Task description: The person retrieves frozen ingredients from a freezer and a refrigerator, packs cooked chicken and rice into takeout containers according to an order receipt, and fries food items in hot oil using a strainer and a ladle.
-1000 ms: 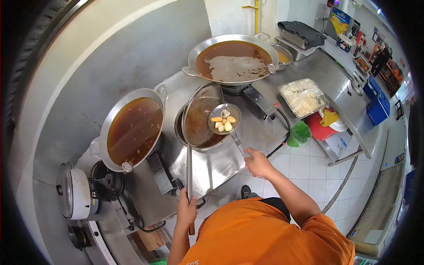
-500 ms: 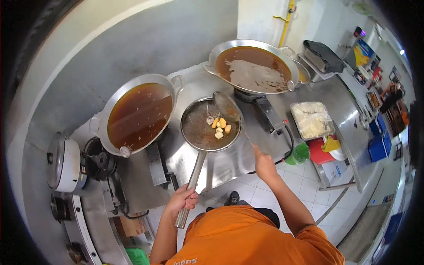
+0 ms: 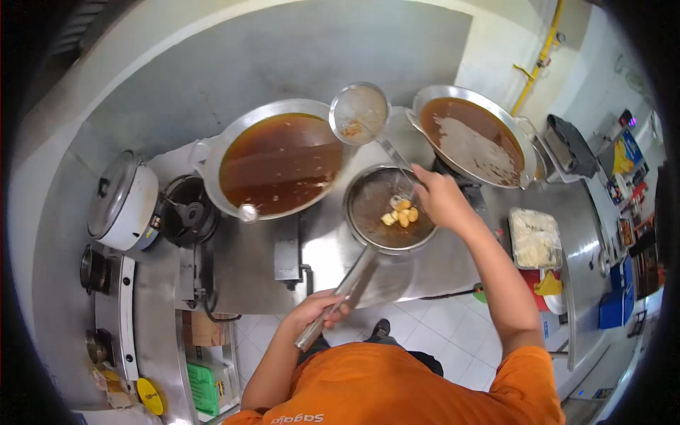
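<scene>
My left hand (image 3: 322,312) is closed around the long metal handle of a large round strainer (image 3: 375,223), low in the middle. Several pale yellow pieces (image 3: 402,214) lie in its mesh. My right hand (image 3: 440,197) grips the handle of a small mesh skimmer (image 3: 360,113), raised between the two big pans with brown crumbs in it. To its left is a wide pan of brown liquid (image 3: 276,166); at the right stands another pan (image 3: 474,142) with pale foam on brown liquid.
A white lidded pot (image 3: 138,205) stands at the left beside a black burner (image 3: 190,212). Along the right side are a plastic-covered tray (image 3: 535,239), a yellow cloth (image 3: 548,283) and a blue box (image 3: 616,307). A yellow pipe (image 3: 542,60) runs up the wall.
The small skimmer has swung up and left, off the large strainer, where the yellow pieces now lie. The view has turned left.
</scene>
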A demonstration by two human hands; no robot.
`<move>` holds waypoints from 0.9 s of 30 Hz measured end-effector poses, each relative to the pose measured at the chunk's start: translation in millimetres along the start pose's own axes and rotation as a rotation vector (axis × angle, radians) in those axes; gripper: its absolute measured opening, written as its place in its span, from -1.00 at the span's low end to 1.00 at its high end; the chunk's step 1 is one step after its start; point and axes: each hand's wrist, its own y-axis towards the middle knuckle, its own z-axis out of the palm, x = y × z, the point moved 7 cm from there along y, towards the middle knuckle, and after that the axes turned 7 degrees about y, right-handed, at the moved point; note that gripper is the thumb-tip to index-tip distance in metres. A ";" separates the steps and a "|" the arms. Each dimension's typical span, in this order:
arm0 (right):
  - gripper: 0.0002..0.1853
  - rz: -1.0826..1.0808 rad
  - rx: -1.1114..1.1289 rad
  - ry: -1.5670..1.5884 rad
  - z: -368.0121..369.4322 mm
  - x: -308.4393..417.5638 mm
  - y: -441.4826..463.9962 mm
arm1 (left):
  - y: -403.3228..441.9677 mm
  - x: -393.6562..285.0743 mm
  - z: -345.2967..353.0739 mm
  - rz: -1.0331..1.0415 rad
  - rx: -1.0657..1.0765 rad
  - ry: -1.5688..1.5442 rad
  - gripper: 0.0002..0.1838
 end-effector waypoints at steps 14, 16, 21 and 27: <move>-0.74 0.063 0.645 -0.416 219.1 106.4 148.2 | -130.9 35.3 -207.2 0.188 -0.042 -0.111 -0.45; -0.74 0.054 0.692 -0.388 222.9 144.8 146.6 | -164.1 64.7 -249.9 0.181 -0.163 -0.131 -0.48; -0.70 0.021 0.926 -0.355 274.3 149.2 171.0 | -214.4 137.5 -319.8 0.207 -0.408 -0.300 -0.51; -0.61 0.304 0.838 0.379 271.0 157.8 159.9 | -216.8 172.2 -348.0 0.217 -0.530 -0.339 -0.54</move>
